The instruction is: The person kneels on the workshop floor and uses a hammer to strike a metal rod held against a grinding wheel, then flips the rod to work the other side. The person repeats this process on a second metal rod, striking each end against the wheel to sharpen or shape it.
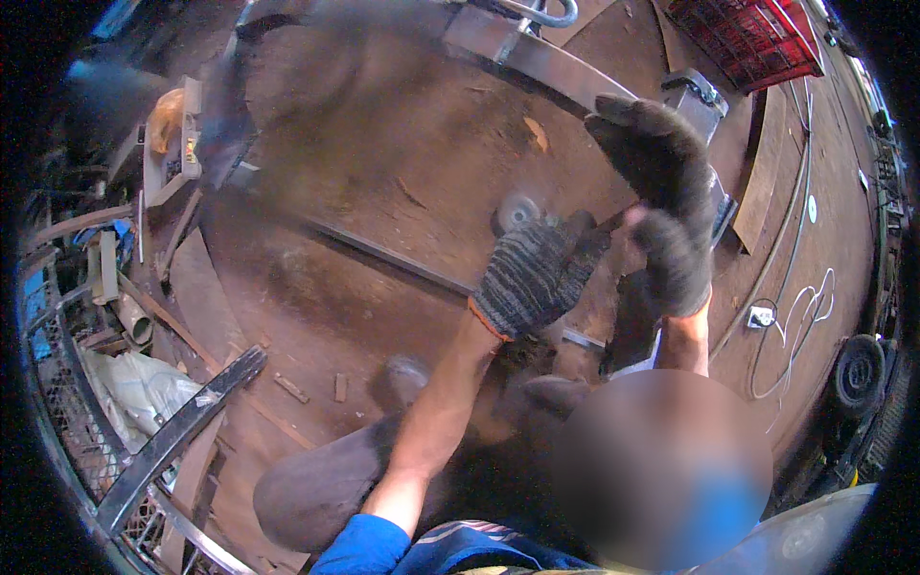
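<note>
My left hand (532,278), in a grey striped knit glove with an orange cuff, is closed around what looks like an angle grinder. The grinder's round grey disc (518,215) shows past the glove; its body is mostly hidden. To its right is my right hand (666,196), in a dark glove and smeared by motion. Its fingers reach up and curve over, with the thumb apart, and nothing shows in its grasp. A narrow metal bar (388,257) lies on the floor and runs toward my left hand.
A wide metal beam (546,65) crosses the far side, near a red plastic crate (747,43). Cables and a white power socket (762,316) lie at right, near a small black wheel (858,372). At left are scrap pieces and a dark metal frame (182,436).
</note>
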Demonstrator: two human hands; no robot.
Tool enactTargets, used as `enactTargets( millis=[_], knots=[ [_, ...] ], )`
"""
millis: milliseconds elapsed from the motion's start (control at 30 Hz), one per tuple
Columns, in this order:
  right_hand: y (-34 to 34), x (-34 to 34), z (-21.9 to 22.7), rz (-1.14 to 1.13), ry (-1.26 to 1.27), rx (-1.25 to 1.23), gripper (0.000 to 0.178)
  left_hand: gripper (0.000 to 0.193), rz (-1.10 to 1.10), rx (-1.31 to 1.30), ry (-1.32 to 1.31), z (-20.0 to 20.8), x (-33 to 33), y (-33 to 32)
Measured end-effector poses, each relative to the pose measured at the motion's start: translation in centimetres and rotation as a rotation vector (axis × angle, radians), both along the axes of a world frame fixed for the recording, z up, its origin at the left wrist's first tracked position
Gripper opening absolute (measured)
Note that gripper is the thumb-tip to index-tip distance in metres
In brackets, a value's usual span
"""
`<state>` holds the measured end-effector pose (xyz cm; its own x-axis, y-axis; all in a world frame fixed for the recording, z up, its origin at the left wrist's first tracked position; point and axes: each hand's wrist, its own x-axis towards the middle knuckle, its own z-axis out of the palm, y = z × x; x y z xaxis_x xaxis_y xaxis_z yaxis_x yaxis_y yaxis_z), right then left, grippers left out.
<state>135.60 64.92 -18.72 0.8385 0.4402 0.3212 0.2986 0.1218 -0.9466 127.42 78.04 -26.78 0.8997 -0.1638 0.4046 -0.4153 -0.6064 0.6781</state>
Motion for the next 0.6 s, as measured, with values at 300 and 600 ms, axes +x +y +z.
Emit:
enactTargets(
  millis=[300, 600],
  knots=[
    [0.1, 0.3, 2.5, 0.276, -0.265, -0.544, 0.059, 0.015, 0.113, 0.07, 0.255, 0.9, -0.1, 1.5],
    [1.5, 2.1, 2.4, 0.382, -0.384, -0.581, 0.056, 0.016, 0.162, -0.012, 0.07, -0.3, -0.8, 1.3]
  ],
)
